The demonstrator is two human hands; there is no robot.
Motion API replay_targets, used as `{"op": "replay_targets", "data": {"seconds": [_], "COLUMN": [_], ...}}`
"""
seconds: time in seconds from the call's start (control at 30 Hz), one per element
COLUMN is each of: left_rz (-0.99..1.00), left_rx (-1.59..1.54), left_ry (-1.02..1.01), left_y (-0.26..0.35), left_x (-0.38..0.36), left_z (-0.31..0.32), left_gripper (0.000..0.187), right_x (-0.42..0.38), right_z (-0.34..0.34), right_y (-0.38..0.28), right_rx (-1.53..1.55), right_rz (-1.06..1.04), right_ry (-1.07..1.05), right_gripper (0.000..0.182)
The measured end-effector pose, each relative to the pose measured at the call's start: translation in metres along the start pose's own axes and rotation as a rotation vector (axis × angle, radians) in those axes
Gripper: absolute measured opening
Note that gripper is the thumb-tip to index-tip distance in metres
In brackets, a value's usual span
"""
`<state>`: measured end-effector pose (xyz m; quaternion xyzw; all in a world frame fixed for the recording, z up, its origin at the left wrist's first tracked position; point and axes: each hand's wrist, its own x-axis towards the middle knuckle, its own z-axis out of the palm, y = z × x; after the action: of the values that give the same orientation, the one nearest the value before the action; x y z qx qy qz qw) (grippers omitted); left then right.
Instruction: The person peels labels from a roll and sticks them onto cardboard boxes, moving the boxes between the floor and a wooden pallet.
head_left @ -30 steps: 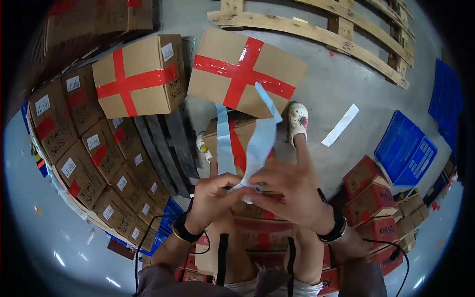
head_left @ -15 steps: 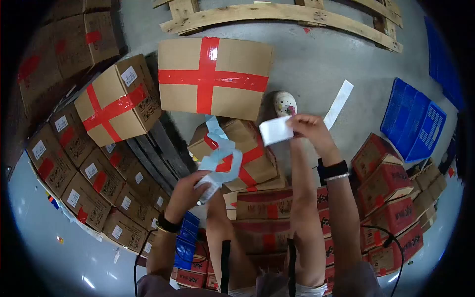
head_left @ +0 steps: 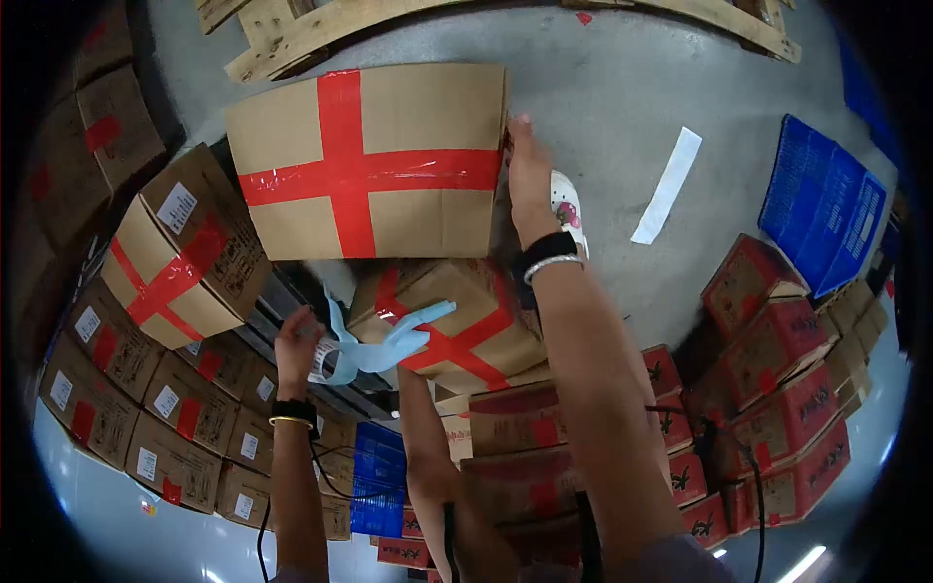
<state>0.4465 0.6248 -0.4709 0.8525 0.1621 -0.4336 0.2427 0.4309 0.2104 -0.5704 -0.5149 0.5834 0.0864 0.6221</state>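
Seen from above, we look down on a warehouse floor where a worker's right hand (head_left: 525,175) lies flat, fingers extended, against the right side face of a large cardboard box (head_left: 374,160). We cannot tell whether anything is pressed under the palm. The box is plain brown corrugated board, rectangular, its top sealed by 2 strips of glossy red tape that form a cross. It sits at the top of the frame, well above and to the right of the left hand.

The left hand (head_left: 296,340) is closed around a bundle of pale blue paper strips (head_left: 384,345), thin and limp, which curl and trail to the right over a smaller box (head_left: 457,321) taped in the same red cross. A white printed slip shows at the fist. Both wrists carry bands: a dark strap and silver bangle on the right, a dark strap and gold bangle on the left.

To the left we see rows of small stacked cartons (head_left: 146,389), each with a white label and a patch of red tape. Red printed cartons (head_left: 777,369) pile up on the right. A white strip of paper (head_left: 667,185) lies on the smooth grey concrete, near a ribbed blue plastic crate (head_left: 826,209). Rough wooden pallets (head_left: 292,34) edge the top, and a white clog (head_left: 567,209) shows just beside the right wrist.
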Motion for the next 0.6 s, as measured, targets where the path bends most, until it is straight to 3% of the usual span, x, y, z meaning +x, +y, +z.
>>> {"op": "replay_targets", "data": {"seconds": [0.03,0.07,0.1,0.2,0.23,0.33,0.4,0.47,0.53,0.6], "left_rz": [-0.109,-0.218,-0.16,-0.423,-0.337,-0.425,-0.478,-0.514,-0.51,-0.472], "left_rx": [-0.135,-0.27,-0.369,-0.665,-0.697,-1.174,-1.303,-1.432,-1.527,-1.547], "left_ry": [0.039,0.079,0.096,0.055,0.083,-0.304,-0.219,-0.23,-0.127,-0.188], "left_y": [0.01,0.016,0.017,0.021,0.04,0.014,0.042,0.028,0.033,0.017], "left_x": [0.012,0.02,0.031,0.071,0.073,0.117,0.125,0.132,0.123,0.117], "left_z": [0.002,0.003,0.005,0.001,0.01,0.0,0.008,0.004,0.01,0.015], "left_gripper": [0.041,0.04,0.044,0.062,0.073,0.067,0.057,0.052,0.046,0.046], "right_x": [0.001,0.009,0.014,0.039,0.05,0.079,0.094,0.1,0.092,0.093], "right_z": [-0.003,-0.003,0.0,0.009,0.014,0.022,0.028,0.027,0.025,0.015], "right_y": [0.003,0.005,-0.002,-0.018,-0.021,-0.015,-0.01,-0.003,-0.003,-0.007], "right_rx": [0.185,0.226,0.268,0.455,0.529,0.564,0.557,0.576,0.569,0.547], "right_rz": [-0.059,-0.017,0.021,0.138,0.179,0.17,0.069,-0.026,-0.047,-0.005], "right_ry": [-0.171,-0.194,-0.217,-0.278,-0.304,-0.303,-0.295,-0.403,-0.395,-0.365], "right_gripper": [0.071,0.071,0.072,0.07,0.069,0.062,0.055,0.056,0.053,0.053]}}
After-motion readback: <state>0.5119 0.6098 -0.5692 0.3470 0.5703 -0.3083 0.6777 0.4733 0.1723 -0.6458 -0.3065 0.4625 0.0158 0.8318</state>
